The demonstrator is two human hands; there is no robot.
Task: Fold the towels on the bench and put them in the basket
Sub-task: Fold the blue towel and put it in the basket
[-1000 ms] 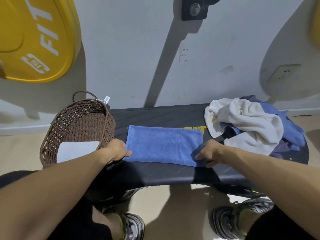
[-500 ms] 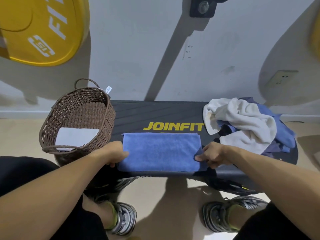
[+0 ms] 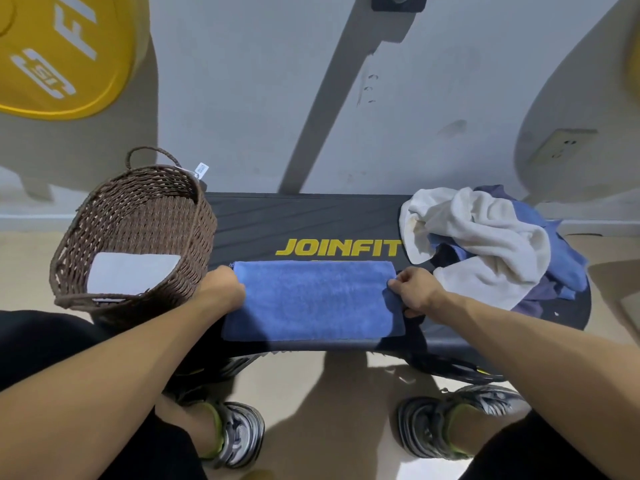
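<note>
Since the earlier frames, towel (image 3: pixel 313 299) has been drawn nearer the front edge of the bench (image 3: pixel 304 223), uncovering the yellow lettering; both hands have shifted with it.

Left hand (image 3: pixel 221 289): fingers curled over the towel's left short edge, apparently gripping it; fingertips hidden under the hand. Right hand (image 3: pixel 415 292): thumb and fingers pinch the right short edge, that end lifted slightly off the bench.

Towel lies flat between the two hands as a long strip, already folded lengthwise by the look of it. Holding both ends keeps it taut and the edges square. Judged next step: carry one end across to the other to halve it.

Basket (image 3: pixel 138 216) stands just left of the left hand, tipped toward the person, so a folded piece drops in with a short reach. One folded white towel (image 3: pixel 133 273) already inside.

Pile (image 3: pixel 485 244) of unfolded white and blue towels sits just beyond the right hand, within reach. Task early: most towels remain.
</note>
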